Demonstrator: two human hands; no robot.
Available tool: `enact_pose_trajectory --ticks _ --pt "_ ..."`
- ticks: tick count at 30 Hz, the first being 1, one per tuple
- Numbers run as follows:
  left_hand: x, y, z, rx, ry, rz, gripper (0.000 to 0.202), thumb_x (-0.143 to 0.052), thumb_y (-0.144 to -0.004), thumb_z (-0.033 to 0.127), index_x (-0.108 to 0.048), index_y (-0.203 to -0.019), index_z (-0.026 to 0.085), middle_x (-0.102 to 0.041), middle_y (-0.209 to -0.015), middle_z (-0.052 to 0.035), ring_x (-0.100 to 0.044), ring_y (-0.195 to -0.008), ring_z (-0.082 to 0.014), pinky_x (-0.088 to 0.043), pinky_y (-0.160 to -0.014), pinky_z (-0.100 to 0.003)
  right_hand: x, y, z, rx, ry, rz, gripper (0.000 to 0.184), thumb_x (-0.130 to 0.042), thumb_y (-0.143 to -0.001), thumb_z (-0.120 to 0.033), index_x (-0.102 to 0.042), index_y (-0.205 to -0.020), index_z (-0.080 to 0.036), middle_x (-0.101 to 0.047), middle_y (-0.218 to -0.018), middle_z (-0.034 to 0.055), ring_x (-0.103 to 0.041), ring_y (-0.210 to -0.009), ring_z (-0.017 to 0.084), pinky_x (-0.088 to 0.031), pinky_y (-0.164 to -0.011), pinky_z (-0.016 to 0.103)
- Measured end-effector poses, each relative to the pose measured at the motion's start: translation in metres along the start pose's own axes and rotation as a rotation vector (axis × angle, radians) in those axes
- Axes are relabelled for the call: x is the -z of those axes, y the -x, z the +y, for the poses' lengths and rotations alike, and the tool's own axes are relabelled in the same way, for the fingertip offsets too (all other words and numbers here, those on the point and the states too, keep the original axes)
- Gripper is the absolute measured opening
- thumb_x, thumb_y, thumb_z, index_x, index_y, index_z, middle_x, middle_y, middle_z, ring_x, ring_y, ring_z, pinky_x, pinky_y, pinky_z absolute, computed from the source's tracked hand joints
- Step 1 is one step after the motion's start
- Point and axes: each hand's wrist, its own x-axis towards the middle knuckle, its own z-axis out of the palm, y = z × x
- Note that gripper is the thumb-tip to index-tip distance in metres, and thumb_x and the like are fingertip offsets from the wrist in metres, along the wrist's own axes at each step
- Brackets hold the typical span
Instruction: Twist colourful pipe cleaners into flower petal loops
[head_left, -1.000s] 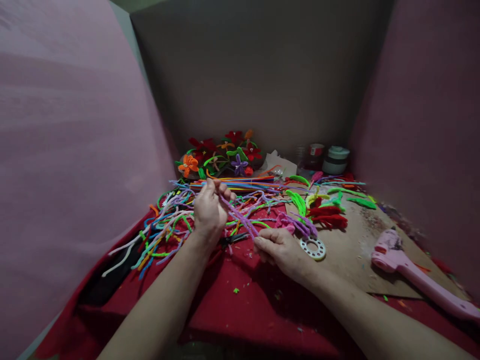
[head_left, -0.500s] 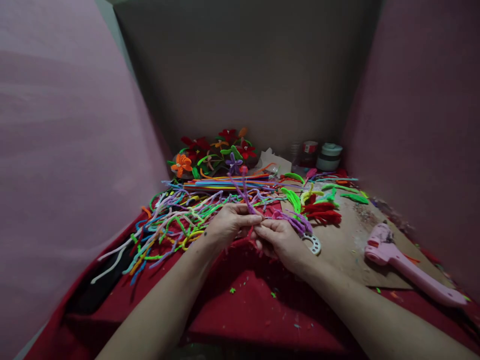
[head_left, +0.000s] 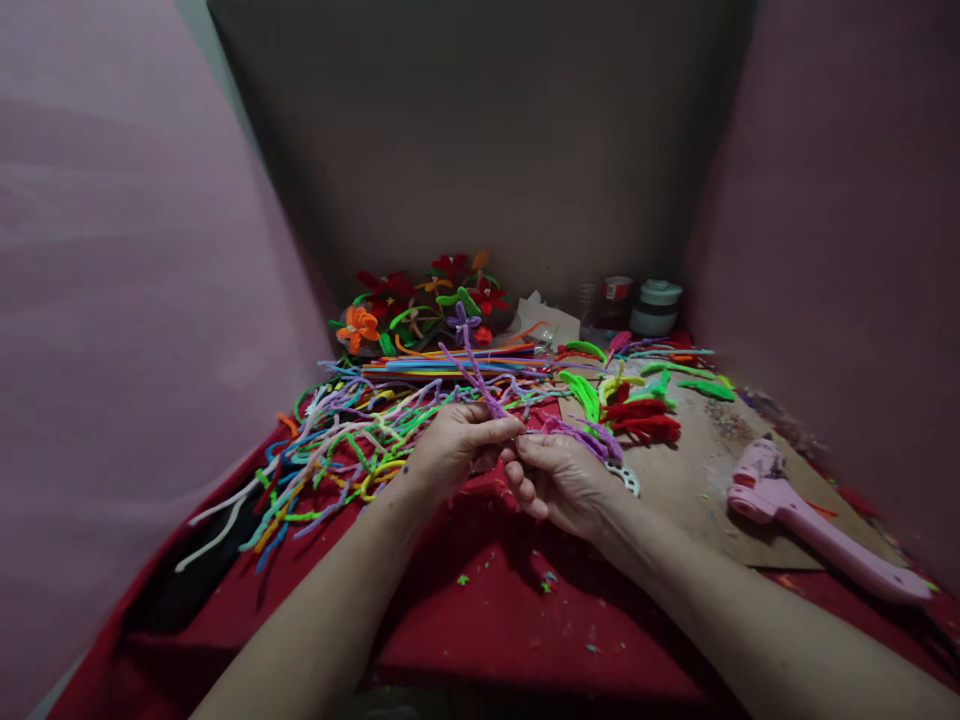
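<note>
My left hand (head_left: 457,445) and my right hand (head_left: 559,478) meet over the red cloth (head_left: 495,610), both pinched on a bunch of purple pipe cleaners (head_left: 480,385). The free ends of that bunch stick up and away from me, above my left fingers. Just right of my right hand lies a bent purple pipe cleaner piece (head_left: 589,437), and a white ring with holes (head_left: 626,476) peeks out from behind my knuckles. A loose heap of mixed-colour pipe cleaners (head_left: 352,440) spreads out to the left of my left hand.
Finished pipe cleaner flowers (head_left: 427,305) stand at the back. Green and red leaf shapes (head_left: 637,405) lie on a brown cardboard sheet (head_left: 720,500). A pink glue gun (head_left: 810,525) rests at the right. Two small jars (head_left: 645,305) sit by the back wall. Pink walls close both sides.
My left hand came down from the pile toward my right hand, bringing the purple pipe cleaners. Both hands now pinch the bunch together, with its ends pointing upward.
</note>
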Motion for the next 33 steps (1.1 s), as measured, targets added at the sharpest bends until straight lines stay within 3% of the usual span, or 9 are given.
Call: enact_pose_trajectory --ticks 8,14,20,23,28,33 --pt "0.004 -0.0035 -0.0048 -0.122 -0.147 0.104 0.022 -0.072 -0.064 0.032 -0.064 -0.068 0.011 -0.054 -0.052 0.0013 -0.045 -0.043 -0.0049 -0.031 -0.043 -0.018 0.0046 -0.0022 0.0003 0.076 0.146 0.063 0.018 -0.067 -0.068 -0.027 -0.058 -0.067 -0.011 -0.055 -0.048 -0.0024 -0.044 -0.032 0.005 -0.031 -0.026 0.014" --pt "-0.0006 -0.0037 -0.0068 -0.167 -0.1 0.126 0.02 -0.072 -0.062 0.026 -0.066 -0.077 0.013 -0.059 -0.06 0.0003 -0.049 -0.048 -0.0059 -0.035 -0.046 -0.017 0.0052 -0.002 -0.0003 0.187 0.293 0.081 0.024 -0.068 -0.067 -0.033 -0.058 -0.072 -0.012 -0.063 -0.06 0.0017 -0.053 -0.041 0.008 -0.043 -0.035 0.017" --pt "0.0002 -0.0029 -0.0021 -0.215 -0.137 0.198 0.022 -0.071 -0.063 0.031 -0.063 -0.068 0.011 -0.045 -0.045 0.0047 -0.034 -0.038 -0.0027 -0.023 -0.038 -0.017 0.0003 -0.0003 -0.0002 0.155 0.402 0.208 0.028 -0.069 -0.062 -0.037 -0.051 -0.062 -0.015 -0.059 -0.048 -0.0016 -0.047 -0.033 0.007 -0.035 -0.028 0.015" --pt "0.0031 -0.0055 -0.003 -0.231 -0.063 0.251 0.022 -0.072 -0.061 0.03 -0.061 -0.066 0.012 -0.044 -0.046 0.0054 -0.034 -0.039 -0.0028 -0.026 -0.039 -0.017 -0.0018 0.0014 0.0008 0.155 0.479 0.226 0.029 -0.066 -0.064 -0.039 -0.049 -0.06 -0.016 -0.057 -0.047 -0.0028 -0.044 -0.031 0.006 -0.03 -0.026 0.015" --pt "0.0045 -0.0076 -0.0077 -0.185 -0.023 0.19 0.022 -0.072 -0.061 0.03 -0.063 -0.07 0.012 -0.046 -0.048 0.0051 -0.038 -0.04 -0.0033 -0.029 -0.041 -0.018 -0.0018 0.0023 -0.0007 0.251 0.467 0.124 0.023 -0.063 -0.069 -0.035 -0.057 -0.067 -0.014 -0.063 -0.06 0.0009 -0.052 -0.045 0.008 -0.042 -0.045 0.021" --pt "0.0018 -0.0052 -0.0097 -0.116 -0.055 0.11 0.022 -0.071 -0.064 0.031 -0.063 -0.072 0.012 -0.058 -0.059 0.0002 -0.049 -0.048 -0.0064 -0.036 -0.047 -0.019 0.0055 -0.001 -0.0038 0.267 0.376 0.107 0.018 -0.066 -0.067 -0.03 -0.063 -0.072 -0.013 -0.065 -0.06 0.0022 -0.054 -0.052 0.009 -0.04 -0.055 0.022"
